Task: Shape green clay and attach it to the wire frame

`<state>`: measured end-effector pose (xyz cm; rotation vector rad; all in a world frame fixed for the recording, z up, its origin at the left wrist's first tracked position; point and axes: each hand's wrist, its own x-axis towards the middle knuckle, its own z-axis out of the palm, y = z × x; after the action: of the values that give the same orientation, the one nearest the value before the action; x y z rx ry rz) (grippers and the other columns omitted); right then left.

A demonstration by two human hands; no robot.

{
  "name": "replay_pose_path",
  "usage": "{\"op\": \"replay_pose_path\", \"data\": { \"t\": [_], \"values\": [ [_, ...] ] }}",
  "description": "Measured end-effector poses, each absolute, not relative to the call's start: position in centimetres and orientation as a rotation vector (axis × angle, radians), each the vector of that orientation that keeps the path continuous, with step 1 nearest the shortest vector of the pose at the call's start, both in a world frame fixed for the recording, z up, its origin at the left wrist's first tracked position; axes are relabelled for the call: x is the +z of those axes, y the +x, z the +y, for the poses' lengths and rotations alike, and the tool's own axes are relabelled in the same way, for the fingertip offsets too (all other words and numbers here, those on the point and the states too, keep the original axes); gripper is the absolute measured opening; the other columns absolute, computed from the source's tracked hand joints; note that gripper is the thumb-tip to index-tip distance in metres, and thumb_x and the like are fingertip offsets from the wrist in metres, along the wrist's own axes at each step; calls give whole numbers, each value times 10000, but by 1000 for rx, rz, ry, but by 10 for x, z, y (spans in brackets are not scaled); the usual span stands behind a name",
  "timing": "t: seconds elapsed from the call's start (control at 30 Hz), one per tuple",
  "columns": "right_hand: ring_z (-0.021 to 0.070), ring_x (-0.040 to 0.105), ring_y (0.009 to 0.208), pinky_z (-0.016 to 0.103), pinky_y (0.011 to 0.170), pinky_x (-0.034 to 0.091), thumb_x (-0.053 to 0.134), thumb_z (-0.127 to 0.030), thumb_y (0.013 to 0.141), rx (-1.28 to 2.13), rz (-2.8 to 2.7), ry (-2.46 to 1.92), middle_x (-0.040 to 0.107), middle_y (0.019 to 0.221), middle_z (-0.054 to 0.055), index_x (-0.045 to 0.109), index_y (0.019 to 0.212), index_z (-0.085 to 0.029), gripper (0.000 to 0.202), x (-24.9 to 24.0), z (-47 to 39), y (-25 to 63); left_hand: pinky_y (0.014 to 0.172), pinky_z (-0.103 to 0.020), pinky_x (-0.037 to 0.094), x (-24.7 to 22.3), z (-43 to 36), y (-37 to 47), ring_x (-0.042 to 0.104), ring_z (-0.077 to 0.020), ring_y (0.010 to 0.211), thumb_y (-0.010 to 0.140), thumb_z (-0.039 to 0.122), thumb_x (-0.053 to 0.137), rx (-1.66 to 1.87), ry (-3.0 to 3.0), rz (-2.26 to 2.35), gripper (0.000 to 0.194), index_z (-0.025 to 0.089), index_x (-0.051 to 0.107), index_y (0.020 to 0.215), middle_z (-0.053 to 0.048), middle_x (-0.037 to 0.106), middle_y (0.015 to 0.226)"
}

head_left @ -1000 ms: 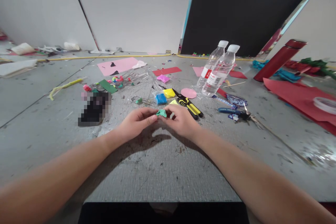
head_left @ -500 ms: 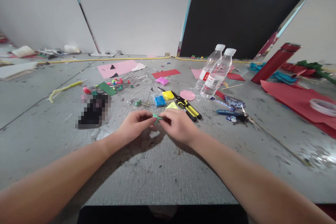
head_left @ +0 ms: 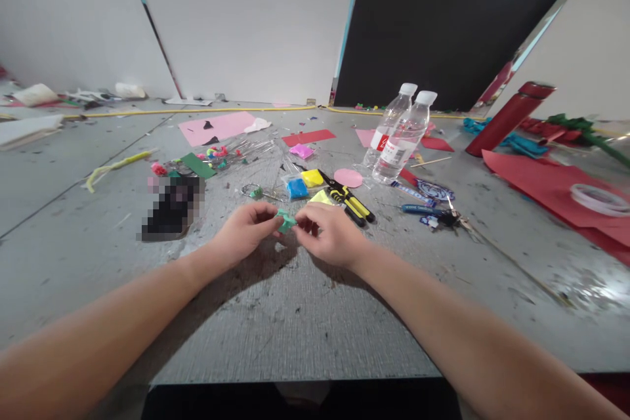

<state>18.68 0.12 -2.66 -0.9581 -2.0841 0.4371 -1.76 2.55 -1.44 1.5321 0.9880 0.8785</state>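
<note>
Between the fingertips of both hands is a small, uneven teal-green piece [head_left: 286, 221] that looks like modelling clay. My left hand [head_left: 250, 230] is closed in a pinch on its left side. Thumb and forefinger of my right hand [head_left: 329, 233] pinch its right edge. Just beyond the hands lie a blue clay packet [head_left: 297, 188], a yellow packet [head_left: 312, 178] and a pale yellow-green packet [head_left: 321, 197], partly covered by the right hand. Pliers with yellow-and-black handles [head_left: 355, 203] rest right of them. A wire loop with a green lump [head_left: 256, 192] lies beyond my left hand.
Two clear water bottles [head_left: 399, 144] stand at the back right, near a tilted red flask [head_left: 512, 119]. Blue-handled pliers [head_left: 420, 209] and red sheets [head_left: 551, 190] lie to the right. At left are a pixelated dark object [head_left: 174, 210] and a yellow fuzzy strip [head_left: 115, 167].
The green piece shows more between the fingers now and looks wider. My hands have drawn slightly apart, the left moving a little leftward. The whole view has shifted slightly.
</note>
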Motion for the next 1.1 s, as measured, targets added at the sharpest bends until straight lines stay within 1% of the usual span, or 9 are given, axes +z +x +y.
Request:
{"op": "replay_pose_path", "data": {
  "t": [0.17,0.33,0.47,0.57,0.67,0.77,0.93,1.03,1.1],
  "values": [
    [174,531,693,318,671,410,544,-196,872,400,-2120,-932,578,726,16,500,743,-229,140,-22,-2,186,713,-305,546,-13,21,-17,654,-157,696,774,263,768,859,1569,982,92,186,728,804,-17,721,758],
    [150,481,647,300,647,372,562,-168,816,421,-2111,-934,528,672,-14,421,672,-236,213,-25,0,184,719,-325,551,-12,17,-15,661,-177,719,766,260,775,835,1549,1005,88,191,734,800,-32,731,764],
    [140,452,639,293,637,345,568,-184,820,452,-2101,-937,497,654,-23,391,642,-233,256,-26,2,183,752,-328,551,-14,16,-13,661,-173,737,749,254,781,867,1426,969,91,195,738,802,-22,725,781],
    [135,439,634,287,629,332,563,-189,820,468,-2071,-954,481,647,-27,373,637,-232,268,-26,3,184,789,-331,548,-16,16,-13,678,-172,769,716,238,803,895,1316,927,148,186,749,844,-24,737,834],
    [127,426,612,276,612,331,549,-183,810,493,-2022,-974,484,638,-29,391,640,-229,237,-26,3,185,832,-335,544,-16,16,-14,698,-176,809,652,165,836,881,1262,874,241,177,761,881,-43,760,880],
    [124,418,597,271,587,325,539,-199,797,530,-1972,-988,481,623,-30,415,635,-226,206,-26,4,185,831,-329,546,-14,17,-15,714,-183,844,618,113,850,847,1267,841,311,195,769,907,-46,780,892],
    [120,389,582,271,558,299,506,-238,796,601,-1924,-1010,430,597,-37,403,621,-229,203,-26,6,187,854,-335,561,-13,20,-17,722,-184,876,663,167,857,841,1393,833,319,220,797,972,-42,796,951],
    [120,380,569,274,552,288,474,-254,821,628,-1930,-1020,406,586,-42,401,631,-233,204,-25,6,189,796,-336,575,-14,20,-18,716,-177,833,688,202,862,794,1448,827,399,229,785,1079,-47,797,1001],
    [124,388,571,282,560,289,468,-256,834,632,-1963,-1006,406,587,-42,394,638,-234,211,-24,5,191,762,-334,582,-14,20,-18,713,-178,814,696,222,867,776,1481,825,427,214,769,1111,-56,793,995]
  ]
}}
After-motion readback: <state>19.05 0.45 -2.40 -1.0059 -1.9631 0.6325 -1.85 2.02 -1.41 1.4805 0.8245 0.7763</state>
